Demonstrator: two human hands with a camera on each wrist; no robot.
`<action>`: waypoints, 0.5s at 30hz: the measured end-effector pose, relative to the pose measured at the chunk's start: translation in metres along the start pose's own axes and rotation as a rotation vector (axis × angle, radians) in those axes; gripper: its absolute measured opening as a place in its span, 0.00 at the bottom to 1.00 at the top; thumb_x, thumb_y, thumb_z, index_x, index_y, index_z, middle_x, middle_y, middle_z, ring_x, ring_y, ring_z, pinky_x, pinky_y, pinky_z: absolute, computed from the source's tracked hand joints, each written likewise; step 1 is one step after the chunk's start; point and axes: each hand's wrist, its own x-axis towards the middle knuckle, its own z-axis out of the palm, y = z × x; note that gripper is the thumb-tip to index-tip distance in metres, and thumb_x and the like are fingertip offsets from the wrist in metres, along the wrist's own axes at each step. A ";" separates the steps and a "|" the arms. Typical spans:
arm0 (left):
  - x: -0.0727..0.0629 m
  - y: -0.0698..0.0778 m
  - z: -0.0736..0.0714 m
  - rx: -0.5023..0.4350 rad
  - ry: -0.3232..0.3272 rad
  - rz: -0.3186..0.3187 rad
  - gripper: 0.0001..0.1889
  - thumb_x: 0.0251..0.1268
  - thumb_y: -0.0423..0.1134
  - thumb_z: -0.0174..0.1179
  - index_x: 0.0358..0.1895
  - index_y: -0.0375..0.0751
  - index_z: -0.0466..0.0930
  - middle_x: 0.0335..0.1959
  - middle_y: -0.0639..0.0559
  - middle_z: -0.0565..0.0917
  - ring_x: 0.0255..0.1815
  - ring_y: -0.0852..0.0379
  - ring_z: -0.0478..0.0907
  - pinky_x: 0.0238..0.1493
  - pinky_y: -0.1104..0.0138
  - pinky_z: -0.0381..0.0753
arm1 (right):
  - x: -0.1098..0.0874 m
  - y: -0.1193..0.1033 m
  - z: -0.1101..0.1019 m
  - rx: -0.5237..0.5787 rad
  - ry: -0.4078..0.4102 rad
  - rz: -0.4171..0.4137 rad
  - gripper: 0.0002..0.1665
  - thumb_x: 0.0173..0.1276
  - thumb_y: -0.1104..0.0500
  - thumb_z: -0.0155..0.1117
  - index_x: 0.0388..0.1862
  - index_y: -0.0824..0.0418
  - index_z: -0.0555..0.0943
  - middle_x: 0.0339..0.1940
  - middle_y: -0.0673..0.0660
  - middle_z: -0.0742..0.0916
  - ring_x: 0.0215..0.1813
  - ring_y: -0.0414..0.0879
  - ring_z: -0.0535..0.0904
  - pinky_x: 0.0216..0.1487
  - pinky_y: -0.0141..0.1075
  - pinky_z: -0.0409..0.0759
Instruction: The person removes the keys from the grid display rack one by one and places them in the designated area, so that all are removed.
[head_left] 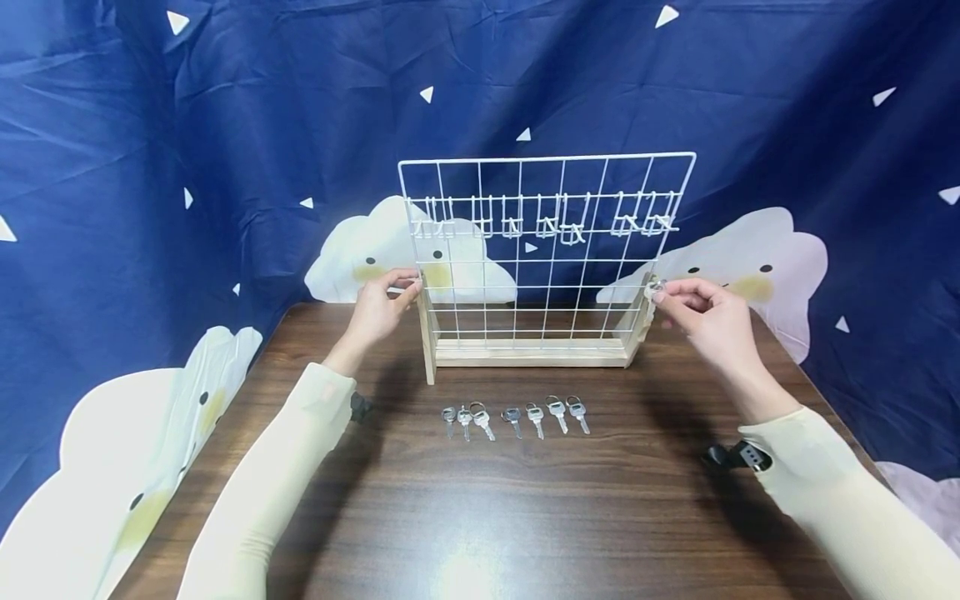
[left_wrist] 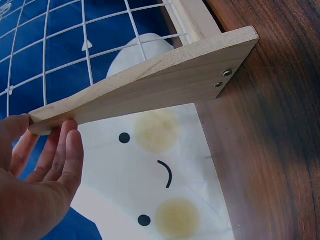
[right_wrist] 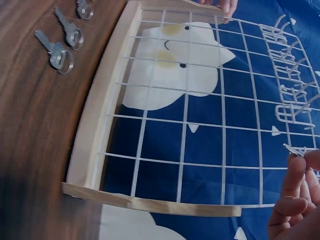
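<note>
A white wire grid (head_left: pixel 525 261) stands in a pale wooden stand (head_left: pixel 532 358) on the table, with several wire hooks (head_left: pixel 573 234) along its upper part. My left hand (head_left: pixel 381 307) pinches the top end of the stand's left side piece (left_wrist: pixel 150 90) between thumb and fingers. Over by the right side piece, my right hand (head_left: pixel 716 321) pinches a small silver key (right_wrist: pixel 295 150) at the fingertips, most of it hidden by the fingers. In front of the stand, several silver keys (head_left: pixel 513 421) with rings lie in a row.
The brown wooden table (head_left: pixel 405 508) extends towards me. Behind it hangs a dark blue cloth (head_left: pixel 300 125) with white triangles and cloud faces. A dark device (head_left: pixel 738 456) is strapped under the right sleeve.
</note>
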 end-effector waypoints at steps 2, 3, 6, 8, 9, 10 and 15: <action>0.000 0.000 0.000 -0.004 -0.001 -0.002 0.17 0.71 0.43 0.61 0.58 0.42 0.81 0.51 0.38 0.87 0.46 0.38 0.88 0.44 0.56 0.90 | -0.002 0.004 0.001 0.016 -0.025 0.025 0.04 0.66 0.57 0.72 0.38 0.52 0.84 0.24 0.33 0.88 0.23 0.33 0.83 0.31 0.24 0.84; 0.000 0.000 0.000 -0.008 -0.002 -0.002 0.17 0.71 0.43 0.61 0.58 0.42 0.81 0.51 0.37 0.87 0.46 0.37 0.87 0.44 0.56 0.90 | -0.002 0.005 0.001 0.024 -0.036 0.035 0.05 0.66 0.57 0.72 0.38 0.53 0.84 0.24 0.33 0.88 0.23 0.33 0.84 0.30 0.24 0.84; 0.000 0.000 0.000 -0.006 -0.001 -0.001 0.17 0.71 0.43 0.61 0.58 0.41 0.81 0.51 0.37 0.87 0.46 0.38 0.88 0.44 0.56 0.90 | -0.004 0.010 0.002 0.032 -0.075 0.057 0.04 0.66 0.57 0.71 0.38 0.52 0.84 0.25 0.34 0.89 0.23 0.34 0.84 0.27 0.23 0.82; 0.000 0.001 0.000 -0.002 -0.002 0.000 0.17 0.71 0.44 0.61 0.58 0.42 0.81 0.51 0.38 0.87 0.46 0.39 0.88 0.44 0.56 0.90 | -0.006 0.012 0.002 0.032 -0.095 0.065 0.04 0.66 0.58 0.71 0.39 0.53 0.84 0.26 0.34 0.89 0.22 0.33 0.84 0.26 0.23 0.81; 0.000 0.002 0.000 -0.001 -0.002 0.000 0.17 0.71 0.44 0.61 0.58 0.42 0.81 0.51 0.38 0.87 0.46 0.40 0.88 0.44 0.56 0.90 | -0.007 0.014 0.002 0.019 -0.100 0.069 0.04 0.66 0.57 0.71 0.38 0.52 0.83 0.26 0.34 0.89 0.22 0.32 0.84 0.25 0.23 0.80; 0.000 0.002 0.000 0.002 -0.001 0.000 0.17 0.71 0.44 0.61 0.58 0.42 0.81 0.52 0.38 0.87 0.46 0.40 0.88 0.45 0.56 0.90 | -0.008 0.015 0.003 0.015 -0.106 0.073 0.04 0.66 0.57 0.71 0.38 0.52 0.83 0.26 0.34 0.89 0.23 0.32 0.83 0.25 0.23 0.80; 0.000 0.001 0.000 0.006 -0.005 -0.002 0.17 0.72 0.44 0.61 0.58 0.42 0.81 0.52 0.38 0.86 0.45 0.42 0.88 0.45 0.57 0.90 | -0.013 0.023 0.006 -0.003 -0.131 0.075 0.05 0.68 0.56 0.70 0.39 0.54 0.83 0.29 0.37 0.90 0.25 0.30 0.84 0.28 0.23 0.82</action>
